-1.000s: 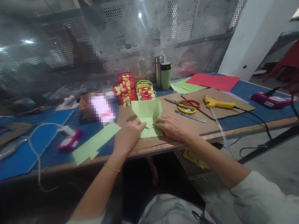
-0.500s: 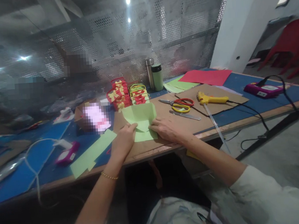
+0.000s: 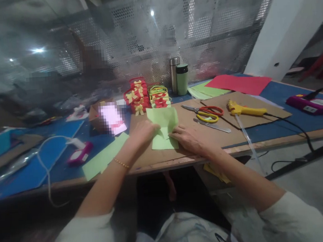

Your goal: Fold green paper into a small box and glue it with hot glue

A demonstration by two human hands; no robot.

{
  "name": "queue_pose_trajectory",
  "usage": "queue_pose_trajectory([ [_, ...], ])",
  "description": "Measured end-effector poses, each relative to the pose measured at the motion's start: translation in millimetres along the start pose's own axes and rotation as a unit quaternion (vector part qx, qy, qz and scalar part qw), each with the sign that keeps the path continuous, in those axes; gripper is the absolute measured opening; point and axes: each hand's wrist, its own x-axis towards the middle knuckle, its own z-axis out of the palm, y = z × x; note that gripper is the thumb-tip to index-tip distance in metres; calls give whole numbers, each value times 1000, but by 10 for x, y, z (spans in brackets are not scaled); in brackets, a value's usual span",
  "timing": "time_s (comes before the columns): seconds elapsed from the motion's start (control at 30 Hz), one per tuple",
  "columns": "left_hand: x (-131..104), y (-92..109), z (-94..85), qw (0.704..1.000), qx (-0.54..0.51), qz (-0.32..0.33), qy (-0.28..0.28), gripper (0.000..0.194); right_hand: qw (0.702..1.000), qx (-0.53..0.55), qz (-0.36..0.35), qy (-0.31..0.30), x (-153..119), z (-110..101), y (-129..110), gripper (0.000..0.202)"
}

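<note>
Well left of the left hand (image 3: 145, 133) I see a purple box (image 3: 80, 154); green strips (image 3: 106, 155) lie nearer that hand, with a phone (image 3: 112, 118) beyond them. I have the left hand curled almost closed, gripping the left edge of the folded paper (image 3: 162, 118), which sits between both hands. The right hand (image 3: 189, 138), fingers half bent, holds its right edge. Beyond the right hand rest scissors (image 3: 208, 112); farther right lies a glue gun (image 3: 251, 110).
</note>
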Motion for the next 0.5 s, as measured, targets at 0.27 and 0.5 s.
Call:
queue_pose_trajectory([
  [0.27,142,32,-9,996,31,83,19,19,1000,-10,8,3,-42,15,9,25],
  [0.5,160,50,-3,997,-7,76,17,20,1000,-17,10,-13,-46,-25,8,30],
])
